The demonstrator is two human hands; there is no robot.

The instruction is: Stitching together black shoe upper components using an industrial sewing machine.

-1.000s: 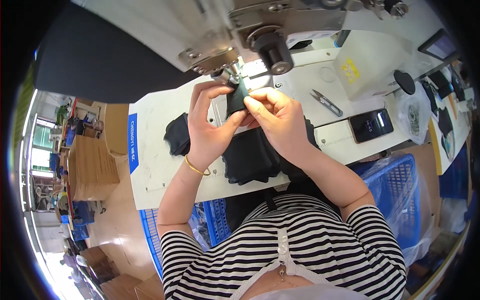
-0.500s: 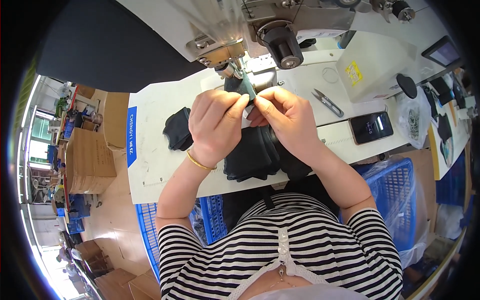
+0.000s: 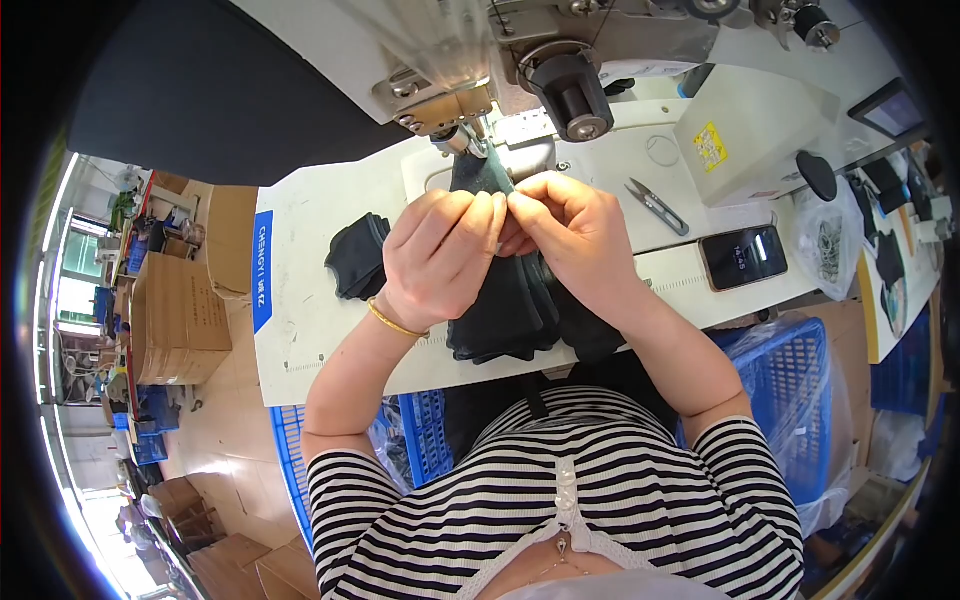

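Lining up the dark cloth (image 3: 474, 175)

My left hand (image 3: 437, 258) and right hand (image 3: 572, 238) pinch its near end; the rest runs just beyond them to the sewing machine (image 3: 445, 108). I judge this edge-aligning; the next move calls for steady guiding.

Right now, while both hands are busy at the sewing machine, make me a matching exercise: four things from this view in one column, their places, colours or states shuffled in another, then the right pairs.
Things
1. bracelet
2. phone
3. thread snips
4. dark cloth piece

Places, colours or states
A. grey metal, lying on the tabletop
B. pinched by the left hand and right hand, at the sewing machine
C. gold-coloured, around the left wrist
D. black face with lit digits

Pairs: 1-C, 2-D, 3-A, 4-B
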